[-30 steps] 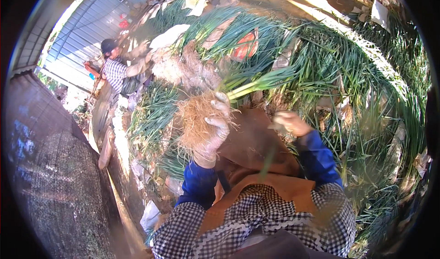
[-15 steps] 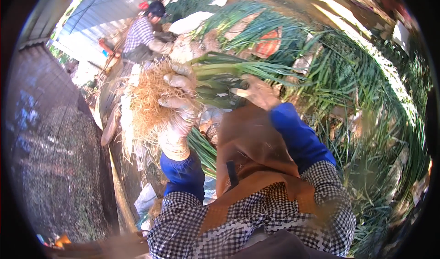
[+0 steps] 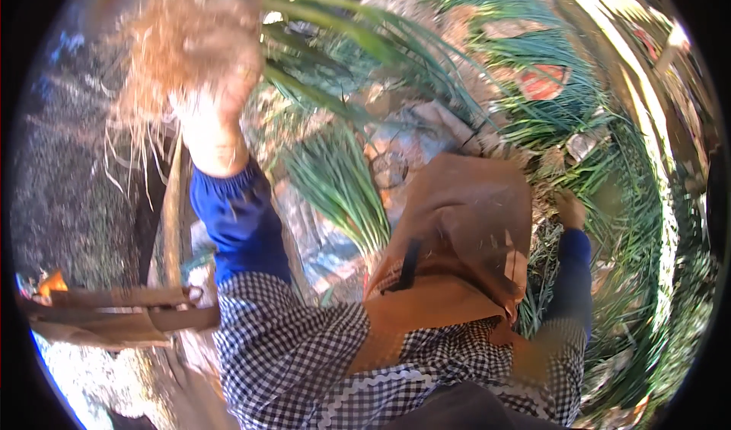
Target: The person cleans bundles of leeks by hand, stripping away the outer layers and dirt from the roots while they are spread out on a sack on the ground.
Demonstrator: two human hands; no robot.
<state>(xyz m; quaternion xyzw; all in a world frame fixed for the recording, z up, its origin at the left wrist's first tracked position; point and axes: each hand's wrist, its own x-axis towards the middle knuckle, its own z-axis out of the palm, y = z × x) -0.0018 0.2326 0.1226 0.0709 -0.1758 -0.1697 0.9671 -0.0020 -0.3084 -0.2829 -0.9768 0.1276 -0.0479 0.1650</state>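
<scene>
Up at the far left, my left hand [image 3: 234, 87] is closed around a bunch of green onions [image 3: 346, 30]. Pale tangled roots cover much of that hand, and its fingers are smeared by motion. The long green leaves stretch from it to the right and sag at their tips. My right hand [image 3: 569, 209] is low on the right side, touching the edge of a heap of green onions [image 3: 636, 224] beside dry litter. Its fingers are mostly hidden there. Between my arms, a smaller bundle of green onions [image 3: 339, 182] lies on the ground, roots toward me.
A brown apron [image 3: 464, 224] covers my lap. At the back right, an orange-red patch [image 3: 542, 83] shows among more green onions. Wooden pieces [image 3: 106, 312] jut in at the lower left, below a dark wall [image 3: 84, 179]. Crumpled plastic sheeting [image 3: 415, 137] lies ahead.
My left hand has swung up and left with the green onions. My right hand has left the leaves and dropped right to the heap. The view has shifted; the other person is out of it.
</scene>
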